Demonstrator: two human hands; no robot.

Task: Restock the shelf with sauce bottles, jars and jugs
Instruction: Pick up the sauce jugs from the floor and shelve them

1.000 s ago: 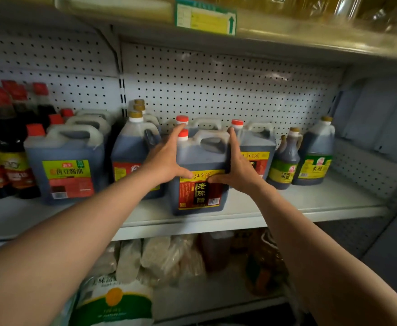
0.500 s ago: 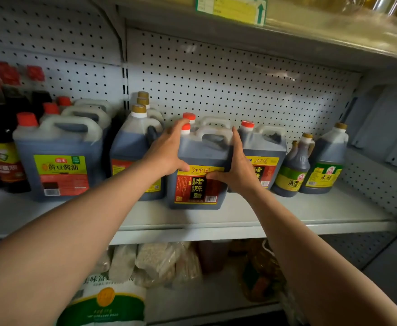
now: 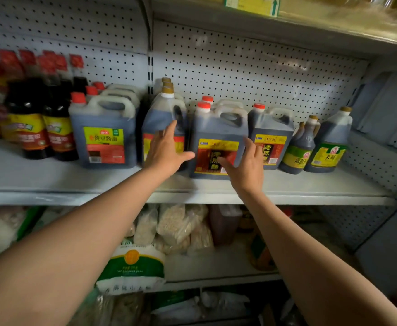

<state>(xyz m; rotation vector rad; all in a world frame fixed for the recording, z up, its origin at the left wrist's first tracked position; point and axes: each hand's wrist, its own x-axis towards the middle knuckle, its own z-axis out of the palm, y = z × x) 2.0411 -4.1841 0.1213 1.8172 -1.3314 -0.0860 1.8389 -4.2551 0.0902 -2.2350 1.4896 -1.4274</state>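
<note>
Nearest: left hand (image 3: pixel 167 152) and right hand (image 3: pixel 245 164), both spread with straight fingers, gripping nothing. They flanked the front vinegar jug (image 3: pixel 217 147); whether either touched it could not be told.

Task item: that jug stood upright near the front of the middle shelf (image 3: pixel 287 191), a red-capped jug directly behind it. Judged placed; hands apparently free of it.

Same shelf, counted:
- square red-capped jugs, right group: three visible, including the neighbour jug (image 3: pixel 272 137)
- soy jugs (image 3: pixel 103 135), left: three caps visible
- gold-capped jugs (image 3: pixel 163 118): at least two
- small bottle (image 3: pixel 301 149): one
- green-label jug (image 3: pixel 331 144): one
- dark bottles (image 3: pixel 26 121), far left: blurred, uncounted

Remaining: bare shelf at right, judged still to fill.
</note>
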